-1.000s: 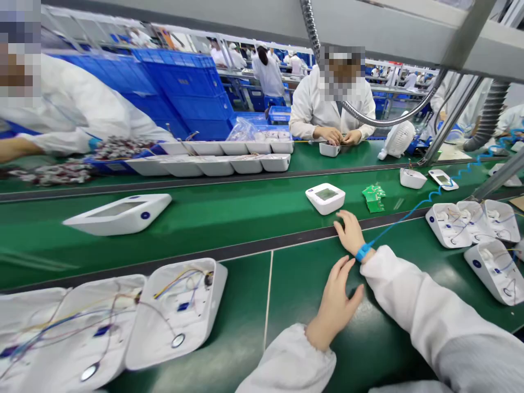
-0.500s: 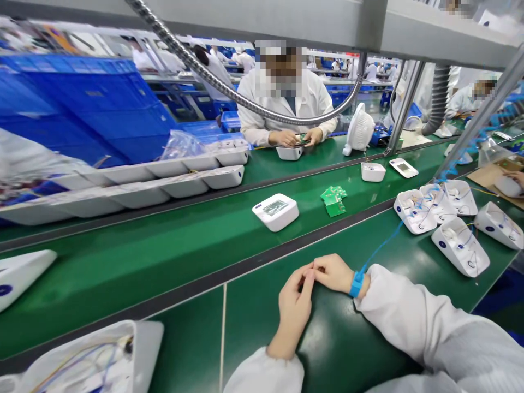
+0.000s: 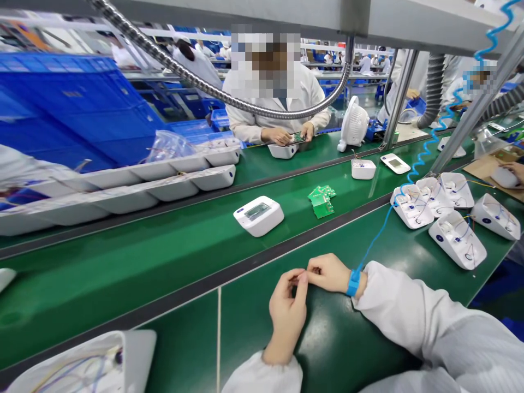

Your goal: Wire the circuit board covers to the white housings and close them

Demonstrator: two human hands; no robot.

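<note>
- Where the two hands meet on the green tabletop (image 3: 254, 322), the left hand (image 3: 286, 311) and right hand (image 3: 329, 273) touch at the fingertips.
- Both grips pinched shut; whether anything small lies between the fingers cannot be told.
- Blue wrist strap (image 3: 352, 283) on right wrist, coiled cord running up right.
- White monitor (image 3: 258, 215) on the belt beyond the hands, well apart.
- Green boards (image 3: 321, 201) just right of it.
- Open shells (image 3: 448, 218) far right.

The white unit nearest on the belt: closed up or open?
Closed. The white unit sits display-up with its cover on, no wiring showing.
</note>
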